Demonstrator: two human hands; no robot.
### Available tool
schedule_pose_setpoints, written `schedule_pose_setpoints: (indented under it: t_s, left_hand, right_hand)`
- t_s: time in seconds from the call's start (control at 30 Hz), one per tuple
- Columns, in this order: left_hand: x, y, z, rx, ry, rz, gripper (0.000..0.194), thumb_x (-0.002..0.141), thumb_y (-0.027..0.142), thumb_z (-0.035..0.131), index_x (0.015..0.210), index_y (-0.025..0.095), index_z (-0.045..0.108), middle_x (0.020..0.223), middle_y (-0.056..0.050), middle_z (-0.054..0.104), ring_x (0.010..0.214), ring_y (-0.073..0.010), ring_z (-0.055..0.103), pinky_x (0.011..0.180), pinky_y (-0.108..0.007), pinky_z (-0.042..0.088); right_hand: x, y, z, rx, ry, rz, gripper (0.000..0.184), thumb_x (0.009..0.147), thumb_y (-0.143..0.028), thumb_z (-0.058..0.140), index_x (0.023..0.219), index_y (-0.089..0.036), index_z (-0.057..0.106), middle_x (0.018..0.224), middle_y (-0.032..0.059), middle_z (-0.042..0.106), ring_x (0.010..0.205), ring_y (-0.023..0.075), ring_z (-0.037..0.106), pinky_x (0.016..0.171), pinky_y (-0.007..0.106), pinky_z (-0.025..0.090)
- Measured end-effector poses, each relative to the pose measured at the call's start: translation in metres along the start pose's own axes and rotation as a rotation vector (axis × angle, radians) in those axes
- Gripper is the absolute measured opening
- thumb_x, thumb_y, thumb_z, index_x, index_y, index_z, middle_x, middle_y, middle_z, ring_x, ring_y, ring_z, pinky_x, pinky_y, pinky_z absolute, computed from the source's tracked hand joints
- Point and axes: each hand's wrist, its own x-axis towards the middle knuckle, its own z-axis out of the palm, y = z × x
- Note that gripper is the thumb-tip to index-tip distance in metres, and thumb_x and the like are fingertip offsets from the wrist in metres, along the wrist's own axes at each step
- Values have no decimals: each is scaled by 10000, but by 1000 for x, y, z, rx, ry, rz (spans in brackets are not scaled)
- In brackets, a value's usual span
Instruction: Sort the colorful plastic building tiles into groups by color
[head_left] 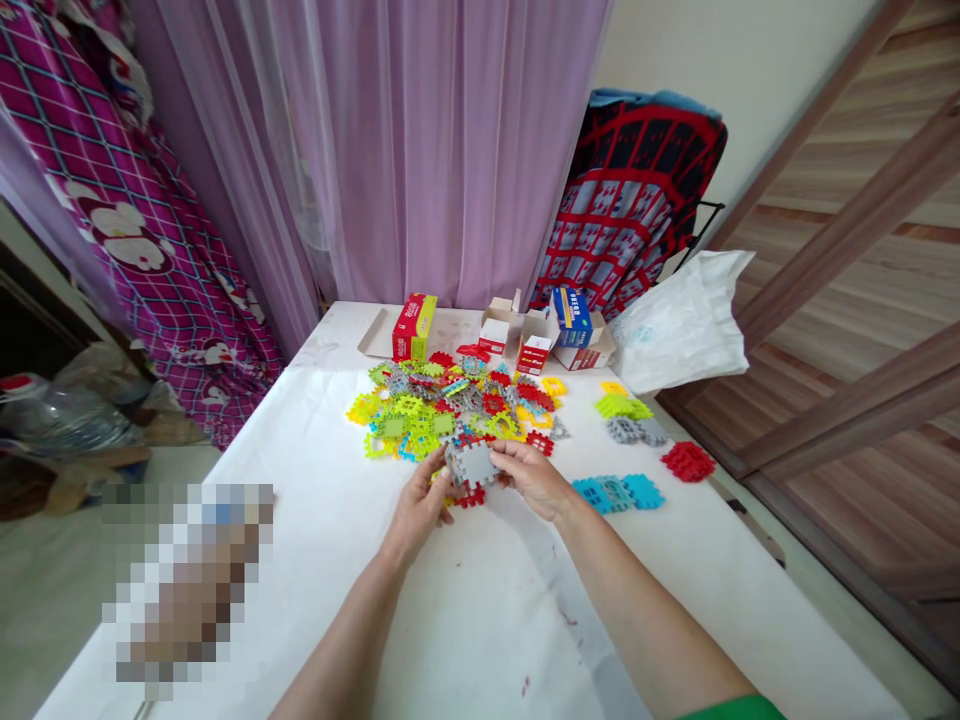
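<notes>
Between my two hands is a grey interlocking plastic tile (477, 465) with notched edges, held just in front of the pile. My left hand (421, 497) pinches its left side, where at least one more grey piece seems to overlap it. My right hand (529, 474) grips the right edge between thumb and fingers. Behind them spreads a heap of mixed tiles (409, 415) in green, red, yellow, blue and grey. A few red tiles (471, 496) show just below the grey one, partly hidden by my hands.
Sorted tiles lie to the right: blue ones (619, 493), a red stack (688, 461), grey ones (636, 431) and green ones (624, 405). Along the back stand small cartons (534, 345), a red-green box (412, 328), a blue box (572, 317) and a white bag (679, 325). A pixelated patch covers the table's left side.
</notes>
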Motion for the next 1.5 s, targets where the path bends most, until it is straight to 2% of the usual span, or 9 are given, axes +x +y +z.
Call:
schedule_pose_setpoints:
  t_s: [0.17,0.3,0.43,0.6,0.83,0.97,1.13,1.37,1.5]
  left_hand:
    - [0,2,-3,-97,-55,-64,680,700,621,661,1217,190,566,660,10,639,506,-94,582,398,-159,366]
    - [10,-5,-12,-61,124,-34,496,669,595,682,938,185,610,516,74,524,385,-70,451,369,-167,317]
    - [17,-14,-18,213,286,316,255,749,437,615,868,215,658,791,-32,661,732,-168,643,632,-279,532]
    - [15,-26,-14,624,135,564,389,793,198,504,1144,230,668,1274,-99,607,1192,-238,554,1028,-412,439]
    - [8,-13,-13,499,141,474,329,825,284,515,1106,238,680,1195,-75,671,1139,-232,593,1028,-411,436]
    - [-2,-3,1,221,-19,186,414,765,502,622,1047,206,683,936,-76,742,795,-201,674,683,-311,544]
    - [-7,-4,11,85,-119,-53,492,651,631,673,844,179,660,543,15,635,403,-78,482,369,-174,299]
    - [-6,0,6,21,-99,-131,503,612,660,688,731,184,575,415,64,541,297,-29,312,344,-163,210]
    - [-8,2,7,30,-114,-114,492,610,650,698,706,184,570,414,73,520,305,-35,348,348,-165,216]
  right_hand:
    - [5,9,3,-131,-34,-36,352,700,-478,675,891,-184,696,711,-6,647,584,104,519,543,224,405]
    - [16,11,-19,-423,314,-273,335,731,-485,602,895,-199,655,763,21,672,671,159,575,644,290,457]
    - [18,5,-42,-525,544,-349,361,757,-496,541,950,-204,629,796,34,673,717,184,593,673,316,468]
    - [9,10,-40,-382,475,-291,386,719,-504,587,938,-192,644,789,31,663,687,172,576,581,283,455]
    - [-3,13,-34,-180,401,-214,386,716,-489,645,978,-206,643,784,13,647,626,141,550,512,256,430]
    - [-6,11,-21,-134,245,-159,337,718,-434,661,969,-214,612,766,-4,628,620,126,547,501,235,418]
    - [-9,18,-1,-235,160,-144,271,745,-412,603,934,-220,579,759,-2,610,624,136,557,505,248,439]
    - [-33,-13,-1,-970,35,-401,608,735,-336,681,1305,-243,492,1323,116,505,1177,267,509,957,425,444]
    - [-39,-29,-1,-1359,-38,-515,665,732,-344,726,1340,-236,477,1345,138,476,1212,315,466,1000,473,401]
